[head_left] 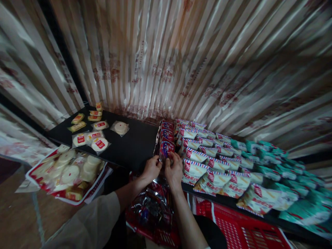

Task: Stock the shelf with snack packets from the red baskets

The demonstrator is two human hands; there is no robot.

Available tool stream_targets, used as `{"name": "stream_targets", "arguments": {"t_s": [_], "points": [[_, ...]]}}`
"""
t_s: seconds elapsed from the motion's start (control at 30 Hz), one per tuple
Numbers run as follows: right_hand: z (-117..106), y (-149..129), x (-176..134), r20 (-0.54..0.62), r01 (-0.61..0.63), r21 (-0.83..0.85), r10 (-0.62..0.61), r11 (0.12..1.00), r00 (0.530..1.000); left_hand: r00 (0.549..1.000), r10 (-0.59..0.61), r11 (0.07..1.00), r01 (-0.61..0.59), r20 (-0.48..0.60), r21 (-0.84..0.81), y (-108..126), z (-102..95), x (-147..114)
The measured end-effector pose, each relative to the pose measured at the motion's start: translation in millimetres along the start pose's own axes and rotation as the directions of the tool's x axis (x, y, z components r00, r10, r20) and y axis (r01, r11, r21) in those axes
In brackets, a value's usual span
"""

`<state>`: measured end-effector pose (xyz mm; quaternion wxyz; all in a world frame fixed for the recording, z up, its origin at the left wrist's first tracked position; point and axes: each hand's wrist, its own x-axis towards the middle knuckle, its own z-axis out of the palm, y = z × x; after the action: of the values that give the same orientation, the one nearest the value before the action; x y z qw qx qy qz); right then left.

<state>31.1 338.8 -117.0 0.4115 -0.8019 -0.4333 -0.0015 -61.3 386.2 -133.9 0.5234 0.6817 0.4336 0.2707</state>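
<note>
At the front of a row of dark blue and red snack packets (167,134), my two hands work side by side at the shelf edge. My left hand (152,168) has its fingers curled and pinched at the left edge of the nearest blue-and-red packet (165,148). On that packet's lower right side, my right hand (174,168) has its fingers bent over it, the tips partly hidden. Below my forearms sits a red basket (168,239) full of similar dark, shiny packets (153,204).
Rows of white striped snack bags (195,166) and green bags (308,207) fill the black shelf (124,145) to the right. Round wafer packs (99,143) and small yellow packs (77,118) lie left. A basket (32,176) of wafers stands lower left, another red basket (230,228) lower right.
</note>
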Motion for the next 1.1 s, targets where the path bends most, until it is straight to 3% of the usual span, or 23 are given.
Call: {"name": "stream_targets", "arguments": {"t_s": [0.2, 0.33, 0.47, 0.53, 0.73, 0.9, 1.1], "points": [[22, 13, 22, 0.094, 0.072, -0.134, -0.059, 0.988, 0.994, 0.999, -0.034, 0.991, 0.034, 0.002, 0.130, 8, -4.5, 4], [33, 17, 31, 0.197, 0.080, -0.243, -0.032, 0.967, 0.980, 1.000, -0.010, 0.961, 0.012, -0.010, 0.275, 15, -9.7, -3], [36, 16, 34, 0.219, 0.095, -0.290, -0.031, 0.952, 0.975, 0.990, 0.108, 0.826, -0.039, -0.090, 0.562, 24, -11.8, -20], [36, 16, 35, 0.213, 0.108, -0.287, -0.046, 0.952, 0.976, 0.976, 0.209, 0.766, -0.122, -0.065, 0.631, 24, -9.5, -30], [38, 15, 45, 0.172, 0.107, -0.263, -0.062, 0.959, 0.983, 0.934, 0.355, 0.676, -0.286, 0.041, 0.679, 9, 1.1, -48], [46, 13, 51, 0.255, 0.180, -0.332, -0.096, 0.926, 0.962, 0.878, 0.463, 0.609, -0.412, 0.118, 0.678, -8, 4.5, -48], [57, 14, 48, 0.292, 0.183, -0.399, -0.064, 0.899, 0.954, 0.894, 0.411, 0.614, -0.415, 0.177, 0.671, -13, 5.5, -44]]}}
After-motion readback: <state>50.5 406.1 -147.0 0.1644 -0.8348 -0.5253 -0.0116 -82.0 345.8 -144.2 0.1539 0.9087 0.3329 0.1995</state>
